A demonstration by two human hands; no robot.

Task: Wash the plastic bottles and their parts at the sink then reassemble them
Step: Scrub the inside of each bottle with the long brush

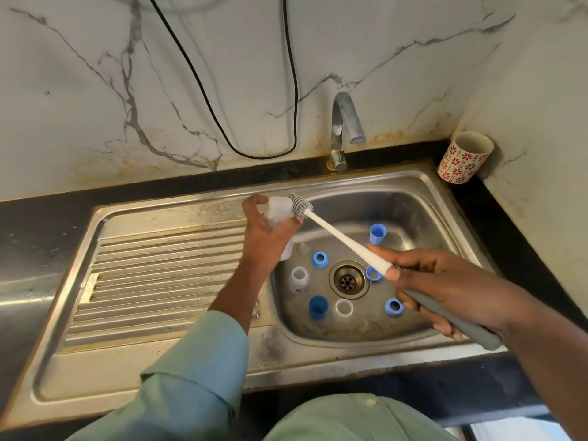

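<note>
My left hand (pixel 265 232) grips a clear plastic bottle (pixel 280 214) above the left edge of the sink basin (pixel 420 211). My right hand (pixel 436 288) holds a long bottle brush (pixel 337 237) by its grey handle. The brush's grey bristle head (pixel 300 205) sits at the bottle's mouth. In the basin lie another clear bottle (pixel 299 279), a clear ring (pixel 344 308), blue rings (pixel 320 259) (pixel 394 307) (pixel 373 274) and blue caps (pixel 378 233) (pixel 318 305) around the drain (pixel 348 279).
A metal tap (pixel 345 122) stands behind the basin, with no water running. The ribbed steel drainboard (pixel 159 275) lies to the left. A red-patterned cup (pixel 464 157) stands on the black counter at the back right corner. A black cable (pixel 254 148) hangs on the marble wall.
</note>
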